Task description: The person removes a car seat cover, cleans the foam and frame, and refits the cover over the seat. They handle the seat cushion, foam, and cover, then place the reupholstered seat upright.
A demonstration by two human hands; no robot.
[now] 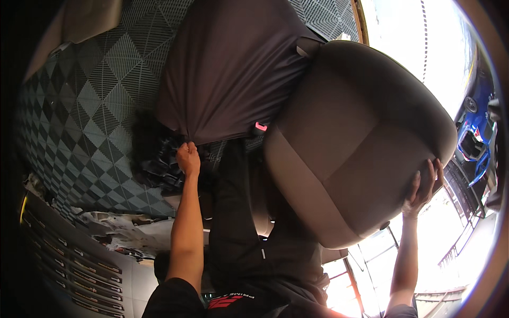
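My left hand (187,156) is closed on the gathered lower edge of a dark brown fabric cover (228,63), stretched in folds over a seat section. Just left of that hand lies a bunched black, shiny material (154,159). My right hand (421,188) grips the right side of a large padded grey-brown seat (360,132), its fingers curled on the upholstery near the edge. A pink-red buckle piece (260,126) shows between the cover and this seat.
Patterned grey floor tiles (95,116) surround the seat. A beige padded piece (87,16) sits at the upper left, a rack of long tools (79,270) at the lower left. A blue car (474,132) stands in the bright area at the right.
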